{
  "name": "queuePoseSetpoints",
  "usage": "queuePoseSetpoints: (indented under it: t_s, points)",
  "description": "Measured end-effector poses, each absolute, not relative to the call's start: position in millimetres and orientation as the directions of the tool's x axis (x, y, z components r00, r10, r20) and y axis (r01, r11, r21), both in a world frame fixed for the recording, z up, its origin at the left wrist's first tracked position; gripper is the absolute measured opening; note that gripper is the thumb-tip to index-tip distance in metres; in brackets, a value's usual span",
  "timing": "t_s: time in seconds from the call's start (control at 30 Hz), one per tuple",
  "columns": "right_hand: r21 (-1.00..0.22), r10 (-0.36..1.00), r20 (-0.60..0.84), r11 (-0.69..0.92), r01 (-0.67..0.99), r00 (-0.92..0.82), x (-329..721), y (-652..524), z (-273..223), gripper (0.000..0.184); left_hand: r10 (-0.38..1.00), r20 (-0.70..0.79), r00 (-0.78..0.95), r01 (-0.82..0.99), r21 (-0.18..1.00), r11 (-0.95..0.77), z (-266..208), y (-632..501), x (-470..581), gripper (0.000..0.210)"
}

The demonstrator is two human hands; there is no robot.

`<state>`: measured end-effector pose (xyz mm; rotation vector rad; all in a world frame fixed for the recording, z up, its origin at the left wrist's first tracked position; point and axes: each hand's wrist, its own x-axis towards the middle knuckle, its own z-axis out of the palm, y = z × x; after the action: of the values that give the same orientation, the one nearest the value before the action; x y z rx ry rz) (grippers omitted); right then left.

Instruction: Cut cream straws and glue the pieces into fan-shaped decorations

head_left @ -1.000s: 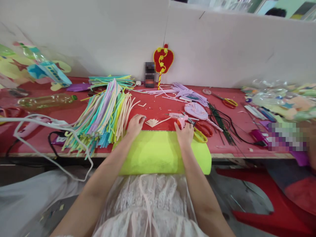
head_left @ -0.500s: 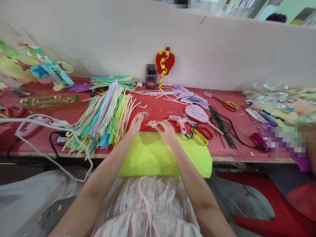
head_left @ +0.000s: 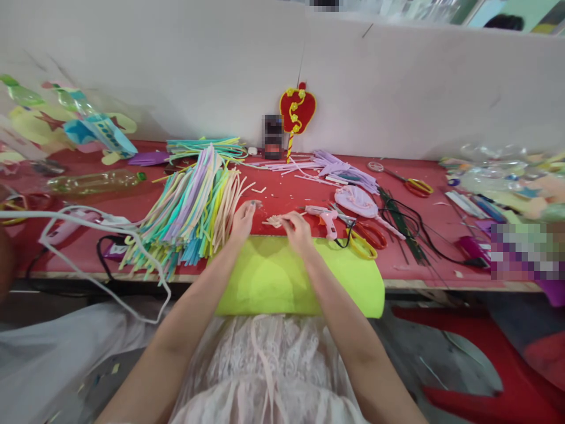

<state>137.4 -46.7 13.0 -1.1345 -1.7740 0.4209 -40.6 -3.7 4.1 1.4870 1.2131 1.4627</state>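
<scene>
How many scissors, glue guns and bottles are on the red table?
Scissors: 2, one with orange and yellow handles, one farther back
Glue gun: 1
Bottle: 1
Total: 4

Matt pastel foam strips (head_left: pixel 194 206) lie heaped on a red, matt-surfaced table (head_left: pixel 282 197); a smooth lime-green foam sheet (head_left: pixel 300 277) drapes over its edge, beside a glossy plastic glue gun (head_left: pixel 325 218) and a clear plastic bottle (head_left: pixel 95 181).
</scene>
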Motion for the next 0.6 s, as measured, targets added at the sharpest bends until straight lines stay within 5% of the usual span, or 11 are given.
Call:
queuePoseSetpoints:
  t_s: [0.13,0.37,0.6]
  points:
    - [-0.729,0.885,0.465,0.365,0.580,0.027,153,-48,9,0.041,0.926,0.360,-0.114,0.418,0.863,-0.284,5,-5,-47,0.028]
    - [-0.744,0.857,0.457,0.221,0.631,0.239,154,-41,-1,0.039,0.865,0.400,0.304,0.729,0.486,-0.481,11,-20,-31,0.024]
    - [-0.817,0.896,0.296,0.058,0.573,0.331,159,-39,-5,0.045,0.866,0.420,0.272,0.714,0.515,-0.474,9,-18,-33,0.018]
